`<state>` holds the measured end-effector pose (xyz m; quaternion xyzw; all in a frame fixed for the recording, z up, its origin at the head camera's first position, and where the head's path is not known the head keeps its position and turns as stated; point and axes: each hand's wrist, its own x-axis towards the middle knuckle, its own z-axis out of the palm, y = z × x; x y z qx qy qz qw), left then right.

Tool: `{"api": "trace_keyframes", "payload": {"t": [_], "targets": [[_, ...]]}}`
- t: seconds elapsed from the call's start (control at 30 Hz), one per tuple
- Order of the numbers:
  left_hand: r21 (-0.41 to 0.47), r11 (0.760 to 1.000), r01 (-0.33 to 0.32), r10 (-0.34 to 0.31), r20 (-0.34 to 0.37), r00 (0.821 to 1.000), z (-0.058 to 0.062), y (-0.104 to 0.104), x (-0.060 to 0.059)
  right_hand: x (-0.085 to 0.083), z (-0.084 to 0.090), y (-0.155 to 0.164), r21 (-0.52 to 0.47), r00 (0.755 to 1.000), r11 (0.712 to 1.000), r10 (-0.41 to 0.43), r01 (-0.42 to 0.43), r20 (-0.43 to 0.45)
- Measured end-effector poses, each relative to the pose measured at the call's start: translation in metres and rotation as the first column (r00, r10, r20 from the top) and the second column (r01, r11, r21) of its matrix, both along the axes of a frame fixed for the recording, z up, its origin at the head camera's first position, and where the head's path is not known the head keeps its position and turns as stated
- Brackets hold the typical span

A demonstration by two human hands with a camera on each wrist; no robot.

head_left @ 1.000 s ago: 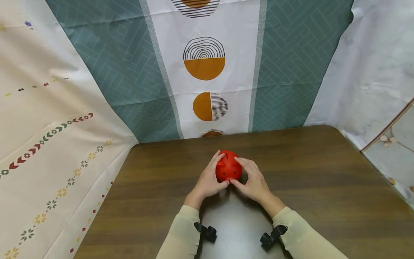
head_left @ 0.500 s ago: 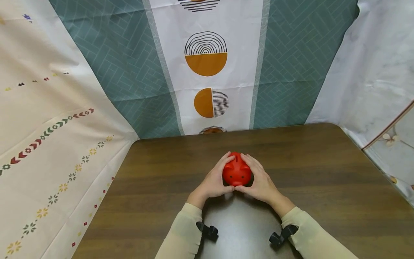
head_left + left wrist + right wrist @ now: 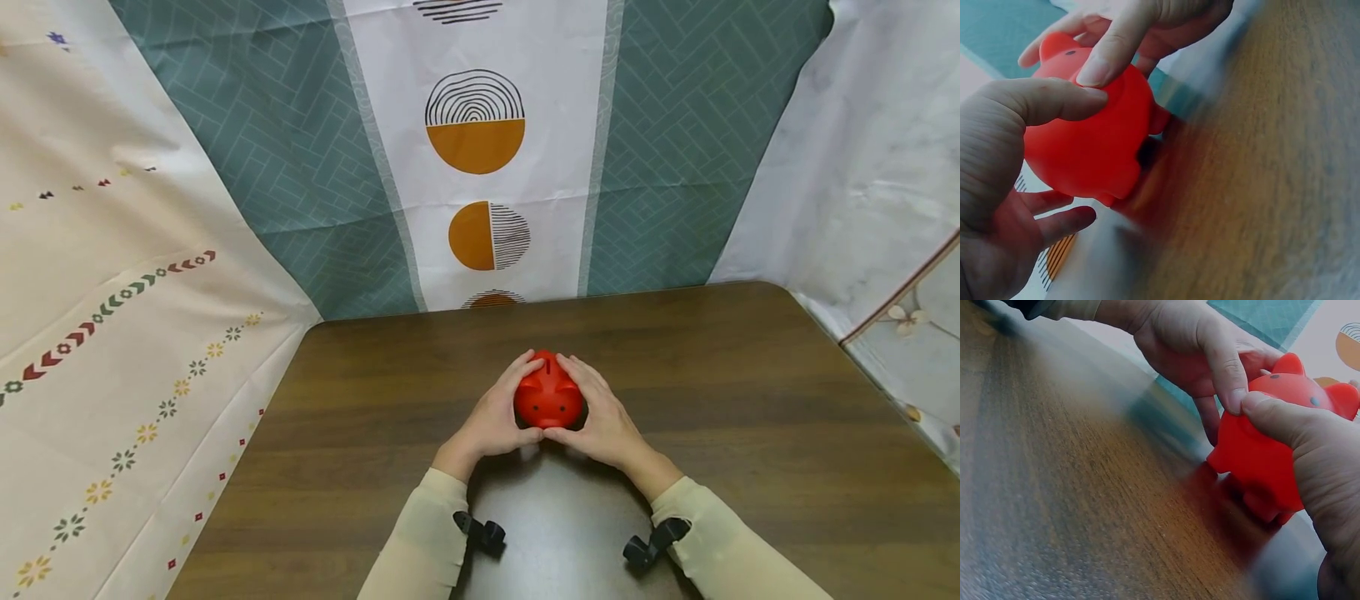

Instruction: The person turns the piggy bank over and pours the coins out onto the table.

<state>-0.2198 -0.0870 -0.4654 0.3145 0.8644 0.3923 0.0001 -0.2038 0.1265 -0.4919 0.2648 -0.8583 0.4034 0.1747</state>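
A red piggy bank (image 3: 549,398) is held between both hands near the middle of the table, its snout towards the person and its coin slot on top. My left hand (image 3: 491,421) curls round its left side, and my right hand (image 3: 611,423) wraps the opposite side. Both thumbs meet at the front, over the snout, as the left wrist view of the piggy bank (image 3: 1094,150) shows. Its feet are close over the tabletop in the right wrist view, where the red body (image 3: 1260,456) casts a reflection on the wood. The fingers behind it are partly hidden.
The brown wooden table (image 3: 360,367) has rounded far corners. A teal and white patterned cloth (image 3: 300,167) hangs behind it, with a cream cloth (image 3: 150,350) at the left and a pale cloth (image 3: 862,167) at the right. Black wrist cameras (image 3: 483,535) sit on both sleeves.
Over the past second both hands and the piggy bank have shifted a little to the right, and the piggy bank appears larger. Since half a second ago they have hardly moved.
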Motion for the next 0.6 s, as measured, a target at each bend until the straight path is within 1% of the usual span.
{"api": "trace_keyframes", "payload": {"t": [0.2,0.33,0.4,0.6], "targets": [[-0.012,1.000,-0.012,0.012,-0.014,1.000,0.0021,-0.0022,-0.0008,0.0004,0.0016,-0.0004,-0.007,1.000,1.000,-0.001,0.001,0.013],[-0.005,1.000,-0.020,0.020,0.001,1.000,0.0035,-0.0034,-0.0009,0.0003,0.0020,-0.0003,-0.026,1.000,1.000,0.015,-0.015,-0.009],[0.004,1.000,-0.023,0.023,0.021,1.000,0.0047,-0.0040,-0.0005,-0.0001,0.0022,-0.0002,-0.037,0.999,0.999,0.025,-0.026,-0.025],[0.017,1.000,-0.023,0.022,0.042,0.999,0.0055,-0.0054,-0.0005,0.0006,0.0032,0.0001,-0.060,0.999,0.998,0.035,-0.037,-0.028]]}}
